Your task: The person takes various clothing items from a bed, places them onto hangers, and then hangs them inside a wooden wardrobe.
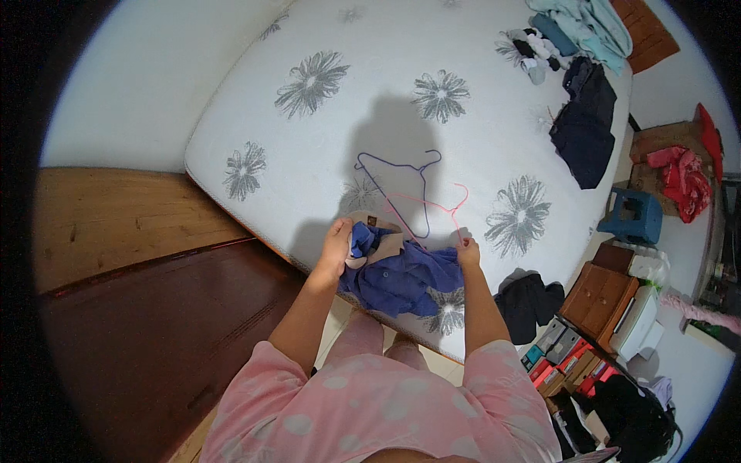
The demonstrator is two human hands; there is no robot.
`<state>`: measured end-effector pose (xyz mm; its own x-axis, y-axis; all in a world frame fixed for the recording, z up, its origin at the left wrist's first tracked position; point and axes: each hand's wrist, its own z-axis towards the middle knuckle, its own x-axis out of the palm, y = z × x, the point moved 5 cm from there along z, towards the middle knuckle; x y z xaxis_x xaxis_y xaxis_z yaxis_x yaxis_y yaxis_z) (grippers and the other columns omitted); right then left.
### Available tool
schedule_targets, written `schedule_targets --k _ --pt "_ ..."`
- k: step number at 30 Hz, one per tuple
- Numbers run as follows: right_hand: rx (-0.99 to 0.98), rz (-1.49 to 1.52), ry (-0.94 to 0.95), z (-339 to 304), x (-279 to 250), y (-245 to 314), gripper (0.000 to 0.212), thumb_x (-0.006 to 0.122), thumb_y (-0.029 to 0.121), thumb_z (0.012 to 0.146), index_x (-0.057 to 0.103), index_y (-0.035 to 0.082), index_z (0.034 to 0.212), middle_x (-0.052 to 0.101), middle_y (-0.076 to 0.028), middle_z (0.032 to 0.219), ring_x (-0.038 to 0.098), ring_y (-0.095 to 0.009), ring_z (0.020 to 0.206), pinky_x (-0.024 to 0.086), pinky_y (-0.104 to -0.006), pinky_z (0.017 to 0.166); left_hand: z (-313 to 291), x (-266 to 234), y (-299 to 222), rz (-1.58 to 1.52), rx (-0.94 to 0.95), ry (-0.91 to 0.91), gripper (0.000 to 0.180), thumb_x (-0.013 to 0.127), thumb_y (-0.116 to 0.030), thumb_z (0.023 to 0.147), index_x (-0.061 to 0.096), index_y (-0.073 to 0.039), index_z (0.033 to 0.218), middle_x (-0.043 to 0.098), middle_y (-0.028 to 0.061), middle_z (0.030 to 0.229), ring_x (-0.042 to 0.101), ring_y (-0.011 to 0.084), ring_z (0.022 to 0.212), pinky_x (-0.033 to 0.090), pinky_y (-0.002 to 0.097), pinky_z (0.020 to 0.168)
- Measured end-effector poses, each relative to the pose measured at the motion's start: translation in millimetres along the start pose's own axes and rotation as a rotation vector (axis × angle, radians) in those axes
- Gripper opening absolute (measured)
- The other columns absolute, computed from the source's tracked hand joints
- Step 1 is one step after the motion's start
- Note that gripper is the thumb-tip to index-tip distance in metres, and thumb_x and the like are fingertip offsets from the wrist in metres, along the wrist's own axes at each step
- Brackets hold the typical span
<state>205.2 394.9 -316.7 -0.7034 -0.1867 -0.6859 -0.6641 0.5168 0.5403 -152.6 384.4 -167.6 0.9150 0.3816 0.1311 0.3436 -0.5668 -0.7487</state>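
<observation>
A dark blue shirt (403, 282) with a beige collar lies bunched at the near edge of the mattress (309, 154). My left hand (336, 245) is closed on the shirt at its collar end. My right hand (468, 253) pinches one end of a pink clothes hanger (437, 202), right beside the shirt's right edge. Part of that hanger is hidden by the shirt, and I cannot tell whether these fingers also hold cloth. Just beyond, a dark purple clothes hanger (397, 165) lies flat, partly crossed by the pink one.
Dark clothing (585, 127), small bundled garments (536, 52) and a light teal cloth (590, 27) lie at the far right of the mattress. Black cloth (528, 306) is at its near right edge. A blue stool (634, 216) and a brown cabinet (598, 299) stand right; a wooden headboard (131, 224) left.
</observation>
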Motion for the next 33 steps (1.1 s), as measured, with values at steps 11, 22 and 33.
schedule_targets --k 11,22,33 --pt "0.133 -0.25 0.067 27 39 -9 0.035 0.057 0.026 0.08 0.051 0.004 0.108 0.057 -0.017 0.098 0.055 -0.035 0.091 0.042 -0.0446 0.081 25 -1 15 -0.066 -0.122 -0.023 0.019 0.048 -0.025 0.09 0.057 -0.008 0.09 0.055 -0.0035 0.076 0.05 0.0049 0.066 0.041 0.0189 0.061" --pt "-0.491 0.299 -0.163 -41 -76 137 0.009 0.051 0.005 0.083 0.054 -0.001 0.088 0.052 -0.013 0.084 0.052 -0.028 0.072 0.042 -0.0316 0.066 8 7 -12 -0.15 0.004 -0.059 0.018 0.044 -0.022 0.092 0.056 -0.007 0.092 0.058 -0.002 0.079 0.053 0.0058 0.07 0.043 0.02 0.064" --pt "-0.415 0.451 -0.143 -126 -194 181 0.015 0.056 0.014 0.085 0.051 0.0 0.085 0.044 -0.003 0.059 0.039 -0.01 0.054 0.034 -0.0263 0.048 -78 56 -117 -0.053 0.329 0.005 0.022 0.043 -0.023 0.093 0.056 -0.006 0.094 0.058 -0.0025 0.081 0.051 0.0052 0.072 0.041 0.0196 0.069"
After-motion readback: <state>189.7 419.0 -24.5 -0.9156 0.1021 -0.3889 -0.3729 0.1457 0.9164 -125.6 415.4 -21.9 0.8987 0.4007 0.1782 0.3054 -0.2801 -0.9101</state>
